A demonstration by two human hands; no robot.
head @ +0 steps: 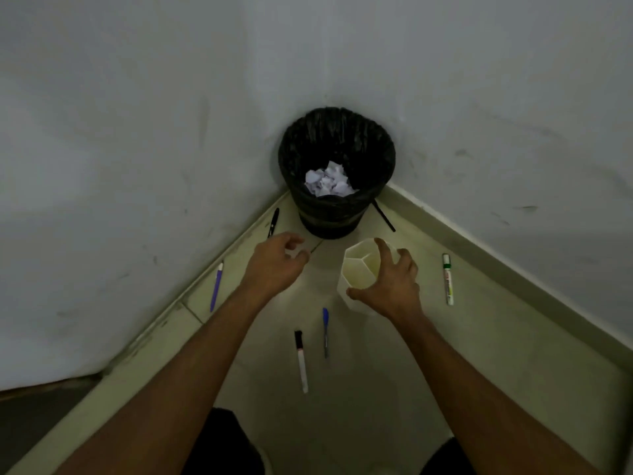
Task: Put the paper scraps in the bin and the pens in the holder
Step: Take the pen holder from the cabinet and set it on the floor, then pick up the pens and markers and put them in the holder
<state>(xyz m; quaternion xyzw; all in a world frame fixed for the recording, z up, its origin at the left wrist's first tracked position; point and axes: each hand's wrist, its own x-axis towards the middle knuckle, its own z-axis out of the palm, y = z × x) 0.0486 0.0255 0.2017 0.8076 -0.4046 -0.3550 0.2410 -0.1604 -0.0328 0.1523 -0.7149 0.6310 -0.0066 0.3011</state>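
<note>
A crinkled, faintly glossy black plastic liner [373, 145] is seen draped over the round bin, its folds catching a dull sheen. Inside, crumpled white paper scraps [329, 183] are shown matt and sharply creased. The pale cream faceted holder [359, 269] is read as smooth, matt plastic. Smooth plastic barrels are seen on the purple pen [216, 287], the blue pen [325, 332], the white marker with a black cap [301, 361] and the white marker with a green band [447, 280]. The pale floor tiles [496, 354] are given a smooth, low sheen. The grey-white painted walls [120, 132] are seen matt, scuffed and smudged.
</note>
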